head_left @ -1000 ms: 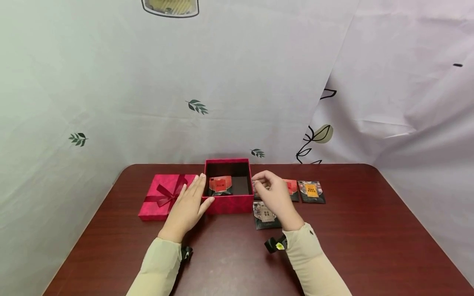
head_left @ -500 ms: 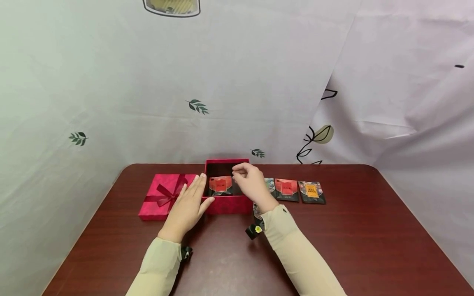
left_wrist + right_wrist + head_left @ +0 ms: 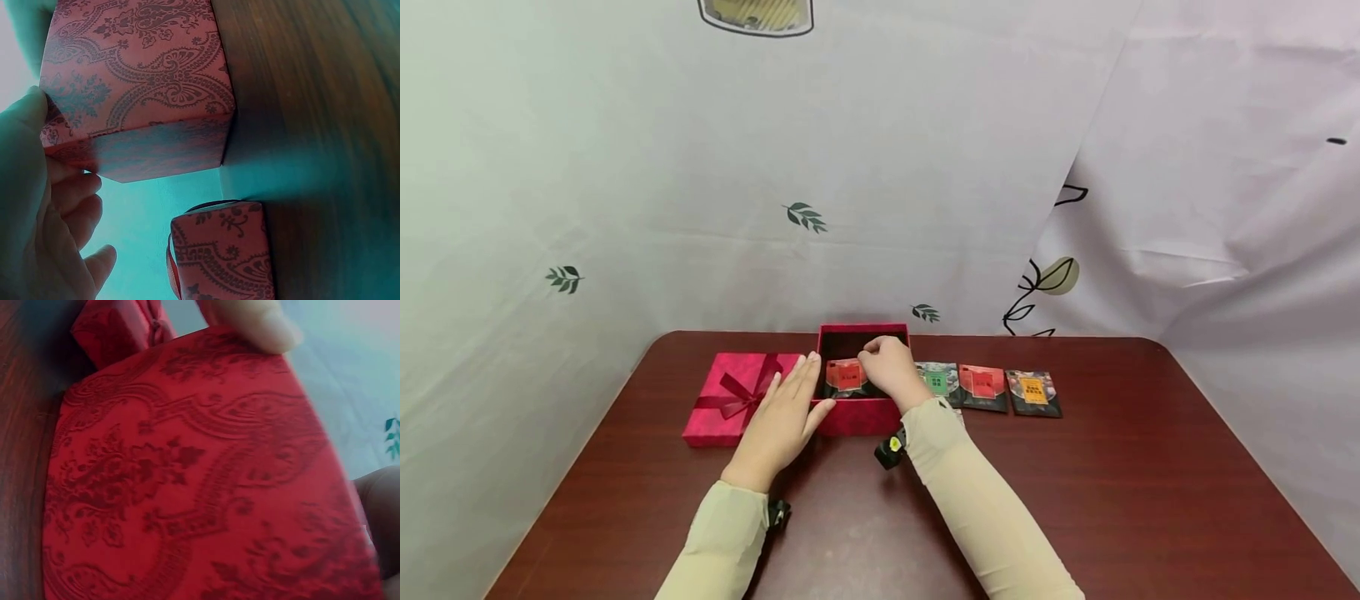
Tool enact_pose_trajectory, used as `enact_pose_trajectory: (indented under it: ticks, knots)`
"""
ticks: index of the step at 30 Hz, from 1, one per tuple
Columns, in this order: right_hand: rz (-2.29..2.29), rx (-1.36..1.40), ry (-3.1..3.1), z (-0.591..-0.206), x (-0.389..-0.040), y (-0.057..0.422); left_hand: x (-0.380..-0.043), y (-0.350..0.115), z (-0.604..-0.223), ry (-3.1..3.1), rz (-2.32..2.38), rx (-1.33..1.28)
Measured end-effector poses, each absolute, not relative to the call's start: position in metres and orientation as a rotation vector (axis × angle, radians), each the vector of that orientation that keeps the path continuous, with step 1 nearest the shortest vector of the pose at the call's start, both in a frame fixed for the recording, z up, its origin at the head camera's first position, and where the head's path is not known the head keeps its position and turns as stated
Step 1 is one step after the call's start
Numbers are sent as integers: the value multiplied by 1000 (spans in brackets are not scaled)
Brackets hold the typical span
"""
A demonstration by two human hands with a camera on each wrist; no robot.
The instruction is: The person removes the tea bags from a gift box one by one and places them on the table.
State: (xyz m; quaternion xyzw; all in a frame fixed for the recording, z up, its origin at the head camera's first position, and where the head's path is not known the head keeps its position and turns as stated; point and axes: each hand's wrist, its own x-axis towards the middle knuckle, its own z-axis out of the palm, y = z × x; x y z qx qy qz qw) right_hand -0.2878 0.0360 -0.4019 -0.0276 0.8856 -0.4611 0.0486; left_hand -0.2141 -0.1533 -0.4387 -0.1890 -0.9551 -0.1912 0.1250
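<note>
A red patterned gift box [image 3: 857, 418] stands uncovered at the far side of the table. Inside it, to the left, lies a red-and-black tea sachet [image 3: 846, 377]. My left hand [image 3: 775, 425] rests along the box's left side with fingers straight; its thumb touches the front corner, as the left wrist view also shows. My right hand [image 3: 892, 372] reaches over the front wall into the box, fingers bent and fingertips close to the sachet's right edge. The hand's back hides its fingertips, so I cannot tell whether it pinches anything.
The ribboned lid [image 3: 718, 421] lies left of the box. Right of the box lie a green-label sachet [image 3: 940, 380], a red one [image 3: 983, 387] and an orange-label one [image 3: 1035, 390]. Another sachet is mostly hidden under the right sleeve [image 3: 970, 500]. A fabric backdrop [image 3: 880, 167] hangs behind.
My right hand has moved left from the row of sachets and down into the box, uncovering the green-label sachet. The left hand has stayed at the box's side.
</note>
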Motion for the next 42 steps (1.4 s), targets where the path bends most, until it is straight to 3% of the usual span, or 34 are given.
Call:
enact_pose_trajectory:
  ticks: [17,42]
  knots:
    - [-1246,7,2571,-406,-291,31,-215,-153,-440,-2791,-564,-545]
    - [-1645,-3,2311,-407,-296,33,-215,-152,-440,-2830,-581,-530]
